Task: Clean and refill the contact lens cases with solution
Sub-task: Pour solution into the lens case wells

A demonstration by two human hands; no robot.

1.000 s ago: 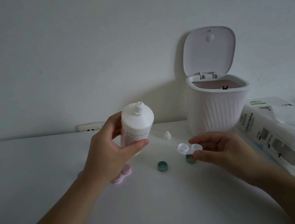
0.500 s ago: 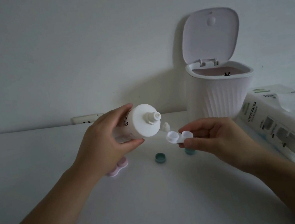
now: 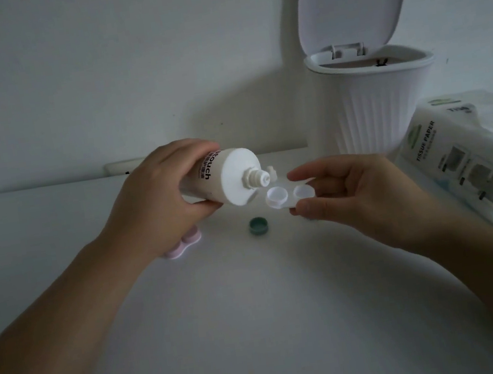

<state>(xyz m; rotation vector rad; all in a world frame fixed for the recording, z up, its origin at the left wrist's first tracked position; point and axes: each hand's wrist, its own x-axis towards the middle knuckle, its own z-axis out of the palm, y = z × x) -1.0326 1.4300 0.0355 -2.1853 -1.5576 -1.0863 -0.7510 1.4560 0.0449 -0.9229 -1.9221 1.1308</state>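
Note:
My left hand point(image 3: 158, 199) grips a white solution bottle point(image 3: 228, 176), tipped on its side with the uncapped nozzle pointing right, just above the left well of a white lens case point(image 3: 289, 196). My right hand point(image 3: 360, 196) pinches that case by its right end and holds it level above the table, both wells open. A green lens-case cap point(image 3: 258, 226) lies on the table below the bottle. A pink lens case point(image 3: 184, 246) sits partly hidden under my left wrist. The bottle's small white cap point(image 3: 272, 173) stands behind the nozzle.
A white ribbed bin point(image 3: 379, 104) with its lid up stands at the back right against the wall. A pack of tissue paper point(image 3: 470, 168) lies to its right. A white power strip point(image 3: 122, 166) sits along the table's back edge.
My left hand has tipped the bottle from upright to lying sideways, nozzle toward the case. My right hand has raised the white case and brought it under the nozzle.

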